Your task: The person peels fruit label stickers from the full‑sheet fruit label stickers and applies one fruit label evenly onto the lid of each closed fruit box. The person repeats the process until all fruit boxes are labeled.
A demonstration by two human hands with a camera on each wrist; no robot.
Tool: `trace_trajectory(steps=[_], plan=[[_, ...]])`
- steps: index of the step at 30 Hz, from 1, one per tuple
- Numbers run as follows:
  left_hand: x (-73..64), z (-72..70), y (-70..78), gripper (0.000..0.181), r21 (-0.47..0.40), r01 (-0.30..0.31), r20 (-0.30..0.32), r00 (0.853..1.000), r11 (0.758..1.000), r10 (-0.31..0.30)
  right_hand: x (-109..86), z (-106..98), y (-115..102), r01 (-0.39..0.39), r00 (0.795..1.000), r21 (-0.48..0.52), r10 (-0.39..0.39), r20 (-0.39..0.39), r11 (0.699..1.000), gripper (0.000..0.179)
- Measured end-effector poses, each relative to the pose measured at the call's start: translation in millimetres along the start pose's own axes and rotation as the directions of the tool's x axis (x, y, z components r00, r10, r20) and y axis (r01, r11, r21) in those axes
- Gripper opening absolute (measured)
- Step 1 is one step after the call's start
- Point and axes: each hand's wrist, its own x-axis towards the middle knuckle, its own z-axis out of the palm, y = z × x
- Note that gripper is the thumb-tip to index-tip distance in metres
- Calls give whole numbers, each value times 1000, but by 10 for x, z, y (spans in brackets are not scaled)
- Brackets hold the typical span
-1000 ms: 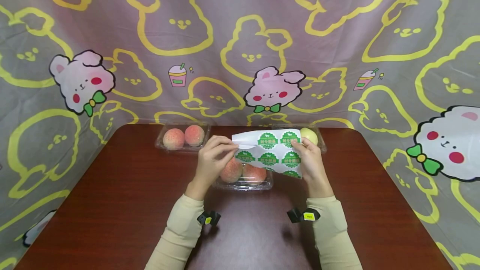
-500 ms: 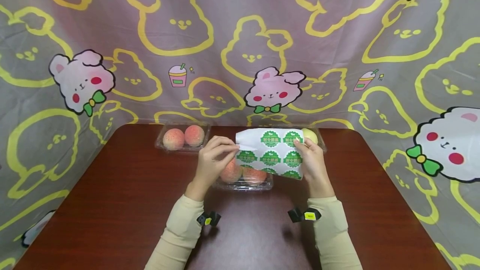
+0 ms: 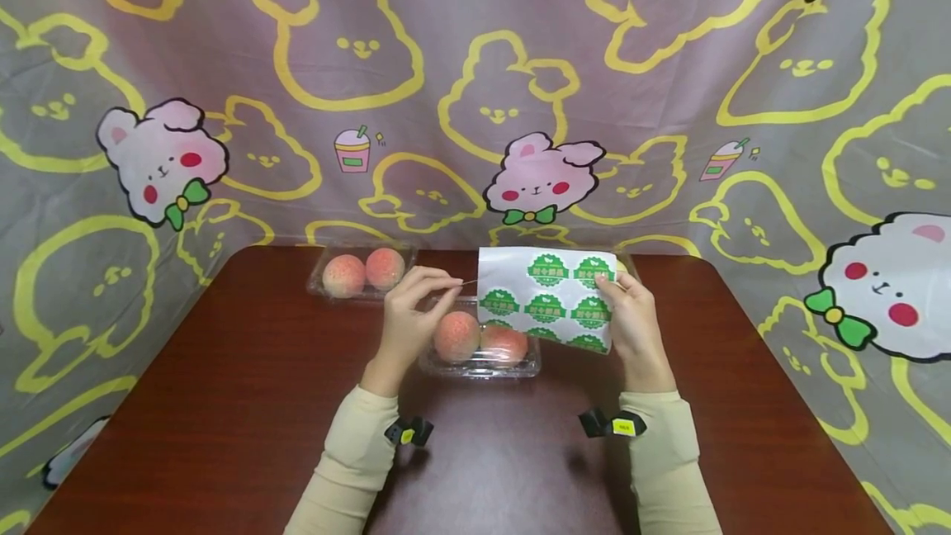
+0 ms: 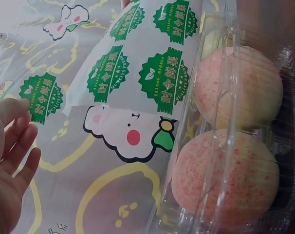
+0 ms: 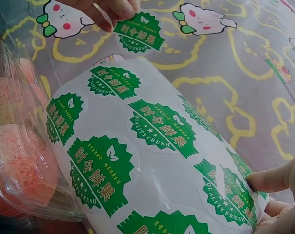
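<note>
My left hand (image 3: pixel 411 316) pinches one loose round sticker (image 4: pixel 44 100), green and clear with Chinese lettering, by its edge; in the head view it is nearly edge-on. To the right, my right hand (image 3: pixel 637 324) holds a white sheet of green stickers (image 3: pixel 546 310) by its right end, thumb on the front. Sticker and sheet are apart. A bare patch shows at the sheet's upper left in the head view. Below and behind the sheet stands a clear plastic box (image 3: pixel 486 371) with two pinkish peaches (image 3: pixel 456 337), partly covered by the sheet.
At the table's back left is another clear box (image 3: pixel 315 283) with two peaches (image 3: pixel 385 269). A third box at the back right is mostly hidden by the sheet and right hand. A patterned cloth (image 3: pixel 416 106) rises behind the brown table (image 3: pixel 245 403).
The sticker has come off the sheet and is now in my left hand. The right hand has moved slightly right with the sheet, whose left end now lies flatter.
</note>
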Motion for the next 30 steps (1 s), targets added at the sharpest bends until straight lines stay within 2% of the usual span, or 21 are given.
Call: trace_trajectory(steps=[12, 18, 26, 30], plan=[[13, -51, -8, 11, 26, 71, 12, 997, 997, -71, 14, -15, -30, 7, 1000, -11, -7, 18, 1000, 31], [22, -54, -21, 11, 32, 122, 51, 991, 992, -123, 23, -79, -83, 11, 999, -26, -10, 39, 1000, 28], [8, -88, 4, 11, 45, 216, 119, 968, 975, -220, 38, -218, -166, 19, 998, -47, -16, 65, 999, 25], [-11, -122, -18, 11, 61, 274, 153, 948, 960, -280, 49, -341, -184, 15, 998, -60, -11, 67, 998, 25]])
